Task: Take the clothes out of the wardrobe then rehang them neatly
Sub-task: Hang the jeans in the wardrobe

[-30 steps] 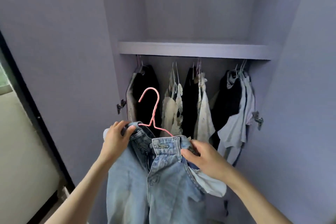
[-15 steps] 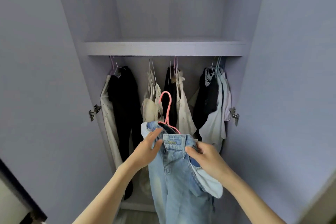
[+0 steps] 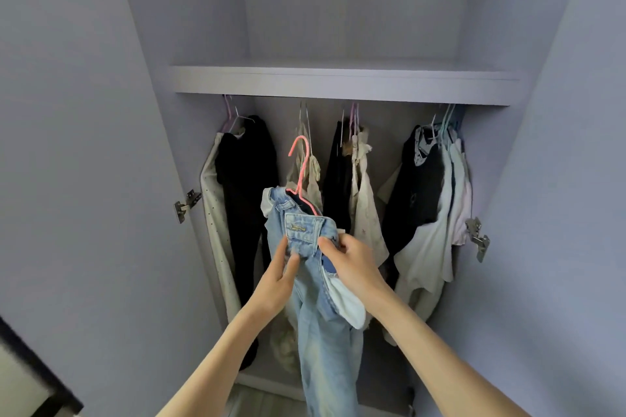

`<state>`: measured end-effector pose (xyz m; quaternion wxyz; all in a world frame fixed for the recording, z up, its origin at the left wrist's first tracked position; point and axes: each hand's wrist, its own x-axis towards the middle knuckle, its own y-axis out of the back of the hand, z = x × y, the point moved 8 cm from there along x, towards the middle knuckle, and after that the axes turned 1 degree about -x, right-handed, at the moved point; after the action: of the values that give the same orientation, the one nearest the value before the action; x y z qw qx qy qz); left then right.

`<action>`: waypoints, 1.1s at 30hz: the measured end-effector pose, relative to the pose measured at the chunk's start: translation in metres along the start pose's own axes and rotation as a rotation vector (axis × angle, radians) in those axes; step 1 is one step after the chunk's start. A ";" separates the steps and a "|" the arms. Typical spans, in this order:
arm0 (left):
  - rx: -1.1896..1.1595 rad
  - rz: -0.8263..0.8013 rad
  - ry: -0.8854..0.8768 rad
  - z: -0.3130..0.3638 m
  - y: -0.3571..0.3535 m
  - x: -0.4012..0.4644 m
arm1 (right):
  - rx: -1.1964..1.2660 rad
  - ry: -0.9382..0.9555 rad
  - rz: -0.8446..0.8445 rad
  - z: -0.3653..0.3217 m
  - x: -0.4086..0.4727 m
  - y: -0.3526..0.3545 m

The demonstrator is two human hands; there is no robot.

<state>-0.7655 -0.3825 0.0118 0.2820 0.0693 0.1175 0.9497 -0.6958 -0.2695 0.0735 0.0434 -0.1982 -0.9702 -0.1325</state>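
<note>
Light blue jeans (image 3: pixel 325 325) hang on a pink hanger (image 3: pixel 301 166), held up in front of the open wardrobe. My left hand (image 3: pixel 277 281) pinches the waistband from below on the left. My right hand (image 3: pixel 352 264) grips the waistband on the right, beside a turned-out white pocket lining (image 3: pixel 345 305). The hanger's hook points up and left, below the level of the rail and clear of it. The jean legs drop between my forearms.
Under the shelf (image 3: pixel 342 83) hang several garments: a black one and a white dotted one at the left (image 3: pixel 244 186), cream tops (image 3: pixel 364 200) in the middle, black and white shirts (image 3: pixel 430 206) at the right. Both doors stand open, with hinges (image 3: pixel 184 205) (image 3: pixel 477 237) protruding.
The view has moved closer and centred on the wardrobe. My left hand has shifted from the jeans' far left corner towards the middle of the waistband, close to my right hand. The hanger has risen.
</note>
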 end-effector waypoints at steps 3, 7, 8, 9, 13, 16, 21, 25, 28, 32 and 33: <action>0.040 0.006 -0.007 -0.009 0.020 0.026 | 0.022 -0.008 -0.002 0.002 0.038 -0.021; 0.114 -0.004 0.002 -0.035 0.055 0.073 | 0.052 -0.080 -0.026 0.017 0.099 -0.058; 0.130 -0.012 0.010 -0.044 0.065 0.087 | 0.047 -0.096 -0.028 0.020 0.115 -0.067; 0.139 -0.023 0.017 -0.052 0.077 0.102 | 0.037 -0.105 -0.023 0.023 0.133 -0.077; 0.195 -0.031 0.026 -0.075 0.131 0.163 | -0.040 -0.097 0.074 0.024 0.205 -0.105; 0.242 0.089 0.034 -0.080 0.172 0.200 | -0.073 -0.127 0.166 0.028 0.250 -0.117; 0.460 0.347 -0.077 -0.076 0.234 0.252 | -0.006 -0.171 0.214 0.033 0.307 -0.126; 0.568 0.449 -0.120 -0.071 0.260 0.286 | -0.028 -0.159 0.184 0.028 0.342 -0.137; 0.605 0.523 -0.119 -0.065 0.269 0.304 | -0.060 -0.117 0.244 0.019 0.363 -0.147; 0.657 0.536 -0.014 -0.068 0.273 0.327 | -0.078 -0.072 0.295 0.008 0.388 -0.154; 0.683 0.545 0.002 -0.069 0.276 0.332 | -0.076 -0.060 0.315 0.007 0.394 -0.153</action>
<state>-1.1983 -0.4363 0.0390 -0.0181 0.1861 0.4026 0.8961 -1.1185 -0.2565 0.0843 0.0272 -0.3532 -0.9223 -0.1547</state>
